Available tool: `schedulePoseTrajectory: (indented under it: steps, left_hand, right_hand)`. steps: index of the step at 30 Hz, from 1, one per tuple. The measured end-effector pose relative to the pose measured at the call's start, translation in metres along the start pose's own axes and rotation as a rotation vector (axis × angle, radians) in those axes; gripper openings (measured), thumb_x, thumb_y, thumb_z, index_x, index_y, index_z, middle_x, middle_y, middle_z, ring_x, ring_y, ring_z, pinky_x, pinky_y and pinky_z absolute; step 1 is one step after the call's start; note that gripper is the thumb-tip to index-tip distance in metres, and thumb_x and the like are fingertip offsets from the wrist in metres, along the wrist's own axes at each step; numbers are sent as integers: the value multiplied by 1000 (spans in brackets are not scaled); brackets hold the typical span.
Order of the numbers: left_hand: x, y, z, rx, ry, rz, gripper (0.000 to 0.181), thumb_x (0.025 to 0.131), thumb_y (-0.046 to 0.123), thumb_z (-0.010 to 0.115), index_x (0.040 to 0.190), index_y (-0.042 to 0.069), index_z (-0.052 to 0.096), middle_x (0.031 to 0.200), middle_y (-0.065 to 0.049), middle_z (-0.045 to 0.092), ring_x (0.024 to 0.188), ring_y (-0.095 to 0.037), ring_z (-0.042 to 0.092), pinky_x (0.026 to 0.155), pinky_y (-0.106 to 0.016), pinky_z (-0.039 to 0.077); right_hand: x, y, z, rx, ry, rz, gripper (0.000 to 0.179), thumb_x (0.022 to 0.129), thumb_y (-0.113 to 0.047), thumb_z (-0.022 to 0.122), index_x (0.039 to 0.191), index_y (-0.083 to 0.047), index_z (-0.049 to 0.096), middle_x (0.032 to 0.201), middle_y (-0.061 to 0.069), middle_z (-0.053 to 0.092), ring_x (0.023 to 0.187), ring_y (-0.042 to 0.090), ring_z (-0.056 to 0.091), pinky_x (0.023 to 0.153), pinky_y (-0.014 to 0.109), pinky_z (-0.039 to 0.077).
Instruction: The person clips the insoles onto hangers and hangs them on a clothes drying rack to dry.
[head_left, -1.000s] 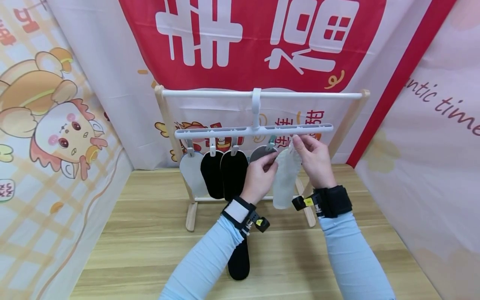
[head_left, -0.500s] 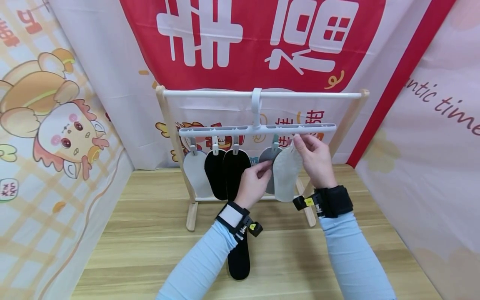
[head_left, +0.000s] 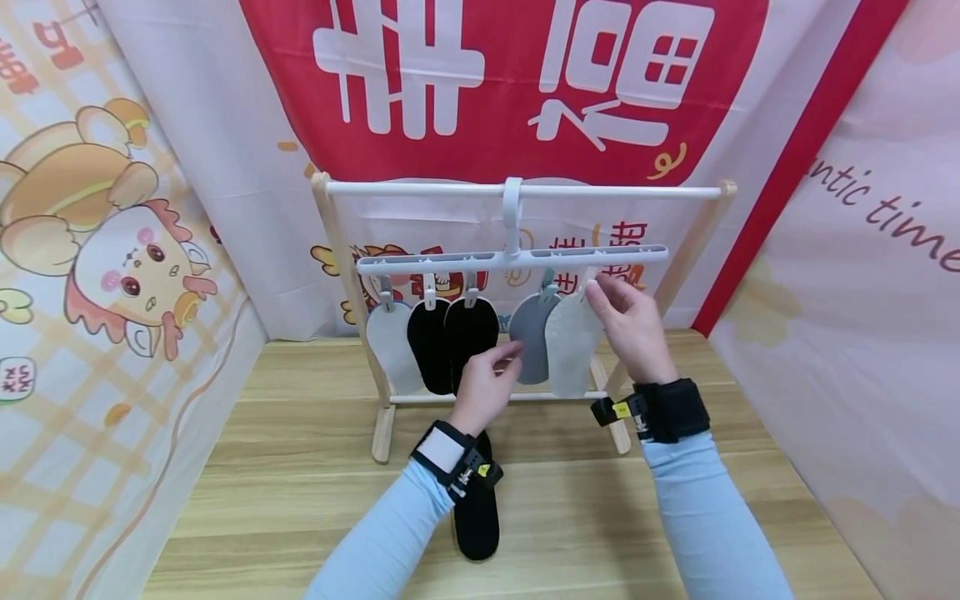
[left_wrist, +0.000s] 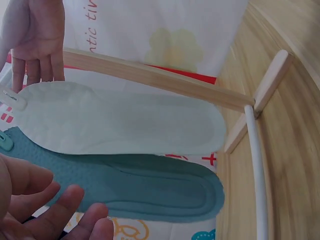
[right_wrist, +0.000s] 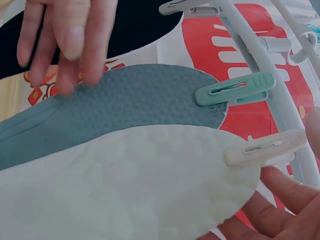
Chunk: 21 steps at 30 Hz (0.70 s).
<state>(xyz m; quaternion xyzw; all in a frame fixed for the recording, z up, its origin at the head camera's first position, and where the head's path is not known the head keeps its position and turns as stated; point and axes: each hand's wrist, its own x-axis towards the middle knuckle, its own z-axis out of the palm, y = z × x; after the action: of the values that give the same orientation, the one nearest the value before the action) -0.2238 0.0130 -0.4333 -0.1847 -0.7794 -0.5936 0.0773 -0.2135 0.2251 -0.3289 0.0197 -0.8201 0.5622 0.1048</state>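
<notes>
A white insole hangs from a pale clip at the right end of the white hanger. My right hand is beside that clip, its extended fingers behind the insole's top edge and the thumb apart from the clip. Left of it, a blue-grey insole hangs from a green clip. My left hand is near the blue-grey insole's left edge, with loosely bent fingers and nothing in them. Its fingers overlap that insole in both wrist views.
Two black insoles and another pale insole hang on the hanger's left half. The hanger hooks over a rack's white top rail. One more black insole lies on the wooden table, partly under my left wrist.
My left hand has left the white insole and drawn down and left, uncovering the blue-grey one. The white insole now hangs freely. My right hand has eased off its clip, slightly down.
</notes>
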Motion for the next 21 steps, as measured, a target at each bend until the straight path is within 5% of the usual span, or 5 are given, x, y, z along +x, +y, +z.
schedulePoseTrajectory:
  steps: [21]
  left_hand:
    - [-50, -26, -42, 116, 22, 10, 24, 97, 6, 62, 119, 0, 69, 114, -12, 70, 96, -22, 68, 81, -35, 57]
  right_hand:
    - [-29, 26, -12, -96, 10, -90, 60, 100, -41, 57, 149, -9, 44, 147, 15, 48, 134, 32, 44, 109, 53, 37]
